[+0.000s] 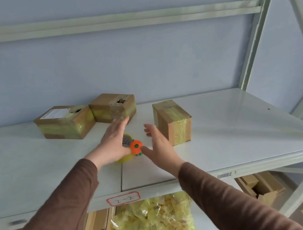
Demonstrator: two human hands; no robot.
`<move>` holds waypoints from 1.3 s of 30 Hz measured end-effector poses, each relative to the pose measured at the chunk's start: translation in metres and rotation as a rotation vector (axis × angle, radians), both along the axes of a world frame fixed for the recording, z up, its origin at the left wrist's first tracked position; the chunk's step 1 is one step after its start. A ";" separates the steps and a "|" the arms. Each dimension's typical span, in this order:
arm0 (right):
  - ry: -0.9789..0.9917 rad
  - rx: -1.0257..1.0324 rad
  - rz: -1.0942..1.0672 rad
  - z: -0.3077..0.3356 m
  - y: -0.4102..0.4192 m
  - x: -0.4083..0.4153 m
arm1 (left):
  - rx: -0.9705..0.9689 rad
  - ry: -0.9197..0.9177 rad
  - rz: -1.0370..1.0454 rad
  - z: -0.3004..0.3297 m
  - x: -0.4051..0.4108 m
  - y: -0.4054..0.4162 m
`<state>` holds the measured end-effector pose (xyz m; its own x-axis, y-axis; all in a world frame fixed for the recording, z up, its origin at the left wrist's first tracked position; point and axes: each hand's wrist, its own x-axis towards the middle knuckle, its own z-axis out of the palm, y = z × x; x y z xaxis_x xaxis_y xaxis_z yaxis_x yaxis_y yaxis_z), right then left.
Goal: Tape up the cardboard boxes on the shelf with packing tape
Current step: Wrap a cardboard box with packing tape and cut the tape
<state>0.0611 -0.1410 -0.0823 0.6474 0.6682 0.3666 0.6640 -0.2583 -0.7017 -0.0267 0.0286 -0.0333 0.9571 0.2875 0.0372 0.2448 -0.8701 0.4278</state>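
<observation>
On the level under the white metal shelf point(225, 144), near its front edge, lies a clear bag of yellow plastic scraps point(152, 221) between brown cardboard pieces. A red-framed paper label point(123, 198) is on the front edge of the shelf. Above the shelf middle, both hands in brown sleeves reach forward: the left hand point(112, 143) has a released grip with straight fingers over the yellow roll of packing tape point(123, 158), and I cannot tell if it touches it. An orange and green tape dispenser point(135, 146) is on this roll. The right hand point(158, 147) is also released, just beside the tall brown cardboard box with yellow tape point(173, 122). Near the back edge stand two touching low cardboard boxes, the left one point(64, 122) and the right one point(113, 107).
</observation>
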 end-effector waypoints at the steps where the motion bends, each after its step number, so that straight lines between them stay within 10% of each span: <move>1: 0.097 -0.058 0.010 -0.003 0.009 0.001 | 0.093 0.123 -0.014 -0.004 0.004 0.008; 10: 0.110 -0.133 0.079 0.000 0.020 0.005 | 0.273 0.055 -0.098 -0.022 0.020 0.018; 19: -0.050 -0.069 0.160 0.018 -0.030 -0.006 | -0.090 -0.161 -0.114 -0.022 0.016 -0.030; 28: 0.254 0.273 -0.076 0.061 -0.066 0.017 | -0.293 -0.261 -0.114 -0.013 0.018 -0.079; 39: 0.289 0.356 0.165 0.036 -0.135 -0.006 | -1.254 -0.380 0.082 0.018 0.028 -0.120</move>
<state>0.0548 -0.2764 -0.0466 0.6522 0.6362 0.4122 0.4409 0.1239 -0.8890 0.0018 -0.0914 -0.0154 0.9243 0.3800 -0.0345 -0.0365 0.1782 0.9833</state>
